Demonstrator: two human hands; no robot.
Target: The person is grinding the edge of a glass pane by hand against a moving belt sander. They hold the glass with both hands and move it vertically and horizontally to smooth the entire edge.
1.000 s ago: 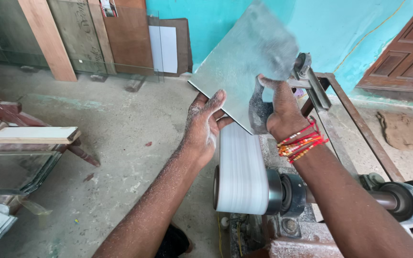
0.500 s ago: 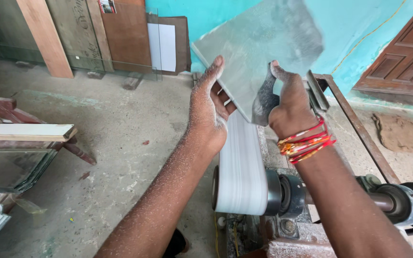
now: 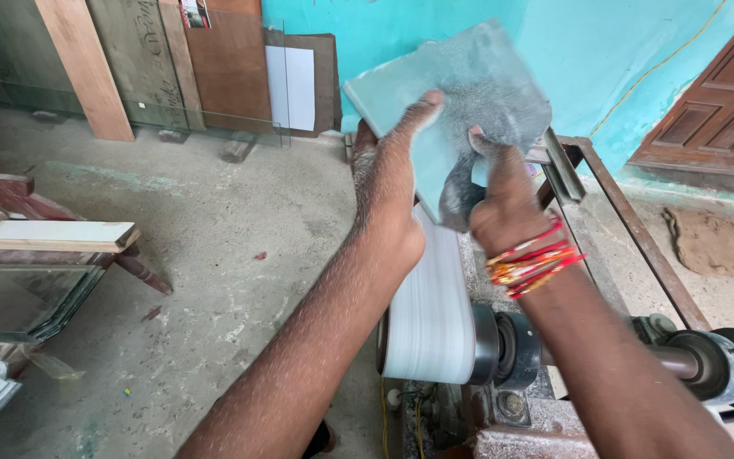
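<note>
Nearest you, low in view, the white sanding belt (image 3: 429, 319) runs over its drum on the grey machine frame (image 3: 511, 408), with the dark shaft and coupling (image 3: 681, 357) off to the right. Above the belt, your left hand (image 3: 388, 200) lies flat against the near face of the dusty glass pane (image 3: 456, 102), fingers together and extended, thumb wrapped to the edge. Your right hand (image 3: 499, 204), red and gold bangles (image 3: 533, 259) at the wrist, pinches the pane's lower right edge, thumb on the near face, fingers hidden behind. The pane is tilted, its lower corner just above the belt; contact cannot be confirmed. Left, a wooden plank (image 3: 57, 235) rests on stacked glass sheets (image 3: 23, 302). Farther back: concrete floor (image 3: 214, 221), leaning boards (image 3: 87, 68), turquoise wall (image 3: 622, 59), brown door (image 3: 724, 102).
</note>
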